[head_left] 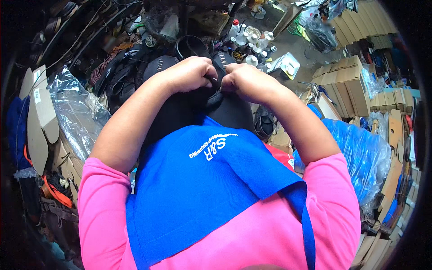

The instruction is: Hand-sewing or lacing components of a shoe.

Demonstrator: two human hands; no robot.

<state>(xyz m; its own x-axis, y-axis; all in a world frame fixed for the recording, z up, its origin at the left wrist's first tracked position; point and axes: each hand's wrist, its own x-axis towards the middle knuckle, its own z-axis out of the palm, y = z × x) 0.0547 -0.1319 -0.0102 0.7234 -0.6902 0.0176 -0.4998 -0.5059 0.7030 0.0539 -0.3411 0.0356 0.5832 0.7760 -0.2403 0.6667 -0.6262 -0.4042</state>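
My left hand (193, 74) and my right hand (249, 82) meet over my lap, fingers bent and pinched close together. Between them is a black piece (213, 98) that looks like part of a shoe; its kind is hard to make out against my black trousers (173, 110). A thin pale glint shows by the left fingertips, too small to name. Just beyond the left hand, a black curved band (191, 44) forms an open loop. The fingertips of both hands are partly hidden. A blue apron (189, 189) covers my front.
White bottles and containers (253, 45) crowd the floor ahead. Stacked cardboard boxes (344, 85) stand at right, above a plastic-wrapped blue bundle (355, 148). Clear plastic sheeting (76, 108) lies at left beside pale cut boards (40, 121). Black shoes and cords clutter the far left.
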